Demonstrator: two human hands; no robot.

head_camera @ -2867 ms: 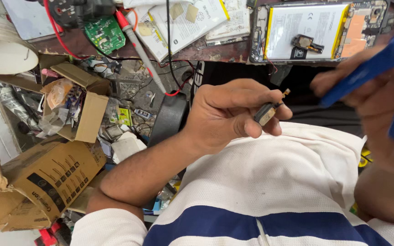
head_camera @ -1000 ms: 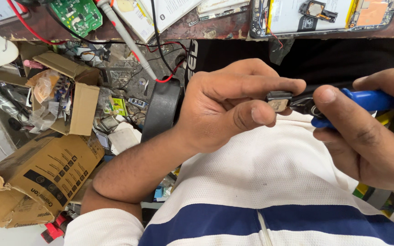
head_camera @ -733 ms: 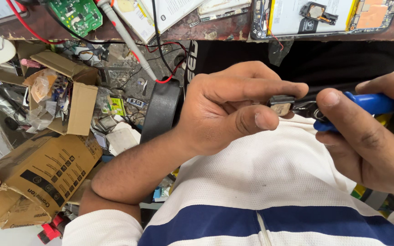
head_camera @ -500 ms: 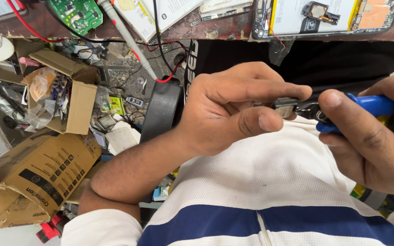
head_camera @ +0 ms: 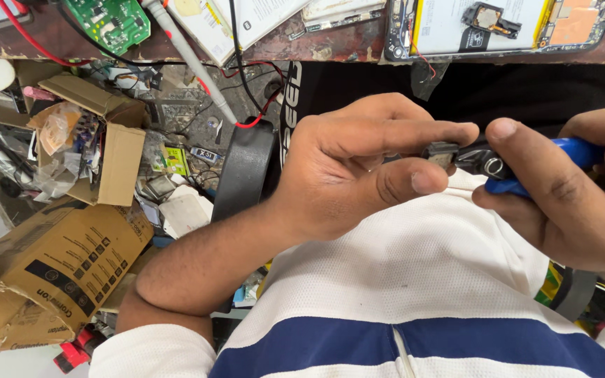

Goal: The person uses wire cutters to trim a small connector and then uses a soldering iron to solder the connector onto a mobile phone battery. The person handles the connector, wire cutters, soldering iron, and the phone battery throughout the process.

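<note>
My left hand pinches a small dark metal part between thumb and forefinger, held over my white and blue shirt. My right hand grips blue-handled pliers, whose dark jaws touch the part's right side. The two hands meet just below the edge of the wooden workbench. Most of the part is hidden by my fingers.
On the bench lie an opened phone, a green circuit board, papers and red wires. To the left on the floor are open cardboard boxes and scattered clutter. A black belt-like strap hangs by my left forearm.
The right hand brought the blue pliers from up at the right in to the part held by my left hand. In the last second both hands stay almost still.
</note>
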